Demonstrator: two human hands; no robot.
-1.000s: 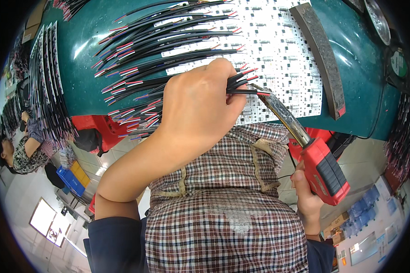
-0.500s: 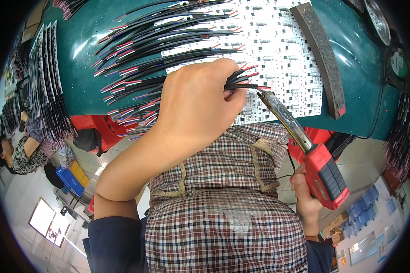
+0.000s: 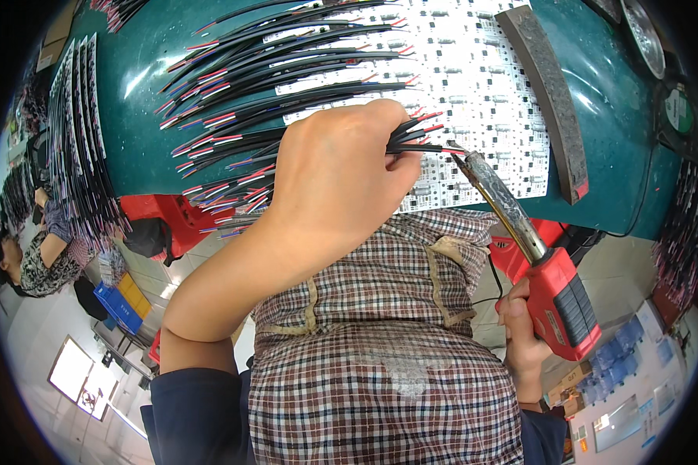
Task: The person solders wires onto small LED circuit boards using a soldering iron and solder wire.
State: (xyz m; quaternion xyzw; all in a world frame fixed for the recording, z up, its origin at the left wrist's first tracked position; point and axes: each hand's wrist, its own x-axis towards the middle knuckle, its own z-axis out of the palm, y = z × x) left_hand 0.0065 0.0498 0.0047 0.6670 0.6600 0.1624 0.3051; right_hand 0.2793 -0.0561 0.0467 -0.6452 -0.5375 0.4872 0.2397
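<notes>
My left hand (image 3: 337,170) is closed around a small bunch of black cables (image 3: 403,139) with bare red and white wire ends. It rests over the near part of a white circuit board panel (image 3: 473,85) dotted with small dark components. My right hand (image 3: 522,329) grips a soldering gun (image 3: 562,306) with a red and black handle and a long metal barrel. Its tip is at the end of one held cable, near the board; whether it touches is too small to tell. More black cables (image 3: 287,101) lie in rows across the panel's left side.
A dark grey bar (image 3: 547,101) lies along the panel's right edge on the green table (image 3: 143,155). A stack of wired strips (image 3: 77,147) stands at far left, near another person (image 3: 35,256). At right are a round reel (image 3: 678,108) and more hanging cables (image 3: 682,232).
The soldering gun has shifted slightly right and toward me, its tip now by the cable's end. The cables in my left hand have moved a touch to the right.
</notes>
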